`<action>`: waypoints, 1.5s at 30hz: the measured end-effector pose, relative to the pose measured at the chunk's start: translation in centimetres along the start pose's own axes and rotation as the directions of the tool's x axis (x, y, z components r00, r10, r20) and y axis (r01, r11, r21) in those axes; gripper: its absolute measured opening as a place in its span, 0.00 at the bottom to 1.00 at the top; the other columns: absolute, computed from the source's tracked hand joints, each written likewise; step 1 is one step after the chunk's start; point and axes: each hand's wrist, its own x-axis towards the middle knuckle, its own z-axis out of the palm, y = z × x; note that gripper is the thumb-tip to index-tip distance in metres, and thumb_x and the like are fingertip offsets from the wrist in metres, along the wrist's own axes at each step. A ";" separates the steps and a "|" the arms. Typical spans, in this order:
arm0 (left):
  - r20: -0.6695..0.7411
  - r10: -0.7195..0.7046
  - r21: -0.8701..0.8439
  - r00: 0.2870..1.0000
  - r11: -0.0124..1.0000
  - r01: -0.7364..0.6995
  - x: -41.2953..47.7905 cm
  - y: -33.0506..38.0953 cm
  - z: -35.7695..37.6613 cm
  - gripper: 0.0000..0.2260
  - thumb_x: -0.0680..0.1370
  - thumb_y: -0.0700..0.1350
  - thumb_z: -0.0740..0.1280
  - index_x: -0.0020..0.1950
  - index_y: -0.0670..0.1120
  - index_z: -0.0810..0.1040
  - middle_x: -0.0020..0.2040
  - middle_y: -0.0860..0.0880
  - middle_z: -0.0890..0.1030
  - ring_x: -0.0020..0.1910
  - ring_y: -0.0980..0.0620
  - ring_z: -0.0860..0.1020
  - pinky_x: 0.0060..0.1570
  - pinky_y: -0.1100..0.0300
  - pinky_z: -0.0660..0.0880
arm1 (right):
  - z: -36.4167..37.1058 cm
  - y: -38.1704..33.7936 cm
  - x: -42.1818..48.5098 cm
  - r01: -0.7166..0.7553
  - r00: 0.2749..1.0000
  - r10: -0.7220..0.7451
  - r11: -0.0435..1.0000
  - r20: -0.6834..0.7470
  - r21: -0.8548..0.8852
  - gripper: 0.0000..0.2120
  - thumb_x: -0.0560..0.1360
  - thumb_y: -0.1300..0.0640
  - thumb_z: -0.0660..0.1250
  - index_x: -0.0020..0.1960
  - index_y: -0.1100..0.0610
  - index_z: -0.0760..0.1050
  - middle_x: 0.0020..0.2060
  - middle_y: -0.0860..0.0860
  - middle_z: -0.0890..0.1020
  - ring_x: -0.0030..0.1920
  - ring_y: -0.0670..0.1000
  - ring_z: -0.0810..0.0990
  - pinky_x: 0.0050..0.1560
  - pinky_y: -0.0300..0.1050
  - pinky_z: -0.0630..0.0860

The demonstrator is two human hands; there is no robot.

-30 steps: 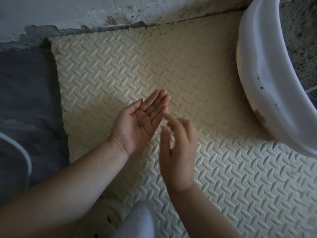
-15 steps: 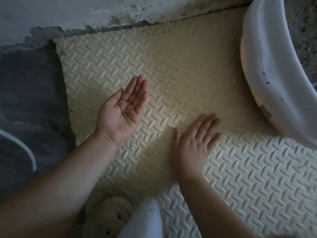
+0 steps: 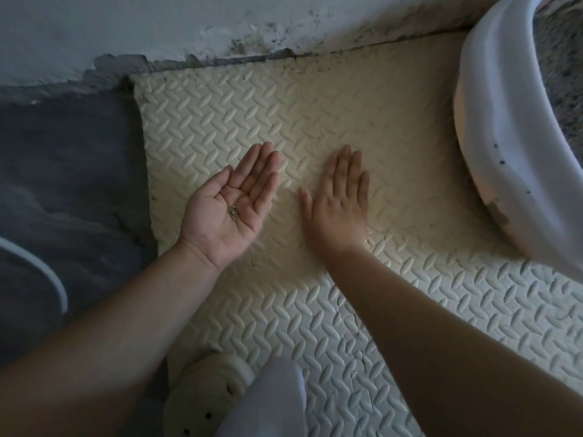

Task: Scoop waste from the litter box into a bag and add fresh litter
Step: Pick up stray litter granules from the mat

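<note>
Right hand [image 3: 339, 209] farther forward now, flat, open on mat [image 3: 410, 310]; left hand [image 3: 230, 206] open palm-up under litter grains [image 3: 233, 212].

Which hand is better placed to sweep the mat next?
Probably right: the right hand lies flat, palm down, on the mat, while the left hand is palm up, carrying a few grains.
</note>
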 end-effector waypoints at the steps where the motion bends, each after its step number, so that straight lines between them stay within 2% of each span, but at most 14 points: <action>1: 0.005 0.014 0.001 1.000 1.000 -0.014 0.0 0.0 0.2 0.20 0.79 0.44 0.53 0.60 0.33 0.78 0.63 0.39 0.78 0.63 0.42 0.76 0.63 0.49 0.72 | -0.3 0.1 0.4 0.040 0.999 -0.040 0.999 0.007 0.002 0.34 0.80 0.41 0.39 0.76 0.63 0.34 0.77 0.58 0.37 0.76 0.55 0.33 0.75 0.50 0.34; 4: 0.026 0.034 -0.012 0.999 0.999 -0.033 0.0 -0.3 0.7 0.20 0.78 0.43 0.54 0.58 0.34 0.79 0.61 0.40 0.79 0.62 0.43 0.77 0.61 0.50 0.75 | -1.3 1.1 1.3 0.161 0.987 -0.161 0.985 -0.006 0.070 0.35 0.79 0.42 0.40 0.77 0.62 0.39 0.77 0.57 0.41 0.77 0.55 0.37 0.76 0.49 0.36; 7: 0.029 0.009 -0.022 1.000 1.000 -0.008 0.2 -0.4 0.4 0.20 0.79 0.44 0.53 0.59 0.33 0.78 0.61 0.39 0.79 0.62 0.42 0.76 0.61 0.49 0.74 | -2.1 3.0 0.2 0.184 0.981 -0.172 0.973 -0.094 0.136 0.34 0.79 0.42 0.41 0.78 0.61 0.45 0.78 0.57 0.48 0.78 0.54 0.42 0.76 0.48 0.41; 9: 0.026 -0.017 -0.017 0.999 1.000 0.018 0.3 -0.6 0.1 0.20 0.79 0.43 0.54 0.61 0.33 0.77 0.62 0.38 0.78 0.63 0.41 0.75 0.62 0.48 0.74 | -2.3 4.6 -2.0 0.160 0.983 -0.145 0.977 -0.113 0.140 0.33 0.80 0.43 0.43 0.78 0.62 0.47 0.78 0.57 0.49 0.78 0.54 0.44 0.76 0.49 0.43; 11: 0.018 -0.036 -0.005 0.999 0.999 0.036 0.5 -0.6 -0.3 0.19 0.79 0.42 0.54 0.62 0.33 0.76 0.63 0.38 0.77 0.65 0.40 0.74 0.63 0.47 0.72 | -1.9 5.5 -5.3 0.238 0.969 -0.231 0.968 -0.086 0.077 0.33 0.80 0.43 0.46 0.77 0.63 0.49 0.77 0.59 0.51 0.77 0.56 0.46 0.76 0.52 0.46; 13: 0.004 -0.046 0.009 0.999 0.999 0.046 0.6 -0.7 -0.6 0.20 0.80 0.43 0.54 0.63 0.33 0.76 0.64 0.38 0.77 0.65 0.41 0.73 0.64 0.47 0.71 | -0.9 5.6 -8.9 0.445 0.895 -0.445 0.895 0.018 -0.018 0.34 0.80 0.42 0.48 0.77 0.62 0.50 0.77 0.59 0.52 0.77 0.57 0.48 0.75 0.55 0.50; 15: 0.002 -0.052 0.004 0.999 0.999 0.052 0.6 -0.6 -0.8 0.20 0.80 0.43 0.53 0.63 0.33 0.76 0.63 0.38 0.77 0.65 0.41 0.74 0.64 0.47 0.72 | 0.3 5.3 -11.8 0.646 0.760 -0.634 0.760 0.140 -0.065 0.35 0.80 0.39 0.49 0.78 0.61 0.50 0.77 0.58 0.52 0.77 0.57 0.48 0.74 0.54 0.52; 17: -0.008 -0.037 0.006 0.999 0.999 0.037 0.6 -0.6 -0.6 0.20 0.79 0.43 0.54 0.62 0.33 0.76 0.63 0.38 0.77 0.64 0.41 0.74 0.62 0.47 0.73 | 1.1 5.0 -12.9 0.737 0.673 -0.713 0.669 0.197 -0.095 0.36 0.79 0.39 0.51 0.78 0.61 0.50 0.77 0.58 0.52 0.77 0.57 0.49 0.74 0.54 0.52; 18: -0.014 -0.028 0.008 1.000 1.000 0.028 0.6 -0.6 -0.4 0.20 0.79 0.43 0.54 0.61 0.33 0.77 0.62 0.38 0.77 0.64 0.41 0.75 0.61 0.47 0.74 | 1.3 4.7 -12.8 0.744 0.666 -0.718 0.660 0.202 -0.106 0.36 0.79 0.40 0.51 0.78 0.62 0.50 0.77 0.57 0.52 0.77 0.57 0.49 0.74 0.54 0.52; 27: -0.035 -0.021 0.021 0.999 1.000 0.022 0.2 -0.1 -0.8 0.22 0.81 0.45 0.50 0.64 0.33 0.75 0.65 0.38 0.76 0.66 0.41 0.73 0.67 0.48 0.69 | 0.2 4.2 -5.4 0.612 0.791 -0.590 0.772 0.163 -0.176 0.32 0.80 0.41 0.44 0.78 0.60 0.50 0.77 0.55 0.53 0.77 0.54 0.49 0.75 0.53 0.51; 34: -0.010 0.012 0.000 1.000 1.000 -0.012 -0.5 -0.1 -0.8 0.20 0.80 0.44 0.53 0.61 0.33 0.77 0.63 0.39 0.77 0.65 0.42 0.74 0.63 0.48 0.73 | -1.2 5.8 -2.5 0.440 0.898 -0.431 0.881 0.089 -0.174 0.32 0.80 0.43 0.43 0.78 0.60 0.49 0.77 0.55 0.51 0.77 0.53 0.48 0.75 0.50 0.45; 39: -0.005 0.013 0.002 1.000 1.000 -0.013 -0.1 -0.6 -0.3 0.19 0.79 0.43 0.54 0.61 0.33 0.77 0.63 0.40 0.78 0.64 0.42 0.75 0.62 0.48 0.74 | -2.0 6.4 -2.6 0.416 0.909 -0.403 0.897 0.107 -0.152 0.33 0.80 0.41 0.39 0.78 0.59 0.44 0.78 0.54 0.46 0.77 0.52 0.43 0.75 0.45 0.39; 42: 0.016 -0.016 0.017 1.000 1.000 0.016 0.3 -0.8 -0.2 0.19 0.78 0.43 0.55 0.62 0.33 0.77 0.63 0.39 0.77 0.65 0.42 0.74 0.63 0.48 0.72 | -2.8 7.4 -3.2 0.448 0.892 -0.440 0.891 0.100 -0.076 0.33 0.80 0.40 0.39 0.78 0.59 0.47 0.78 0.54 0.49 0.77 0.51 0.44 0.75 0.44 0.39; 45: 0.005 -0.027 0.028 1.000 0.999 0.027 0.4 -0.8 -0.4 0.19 0.79 0.42 0.54 0.62 0.33 0.76 0.64 0.39 0.77 0.66 0.42 0.73 0.65 0.48 0.71 | -2.6 8.5 -3.8 0.315 0.949 -0.312 0.945 0.049 -0.089 0.34 0.80 0.40 0.38 0.78 0.61 0.46 0.78 0.56 0.47 0.78 0.53 0.43 0.76 0.48 0.41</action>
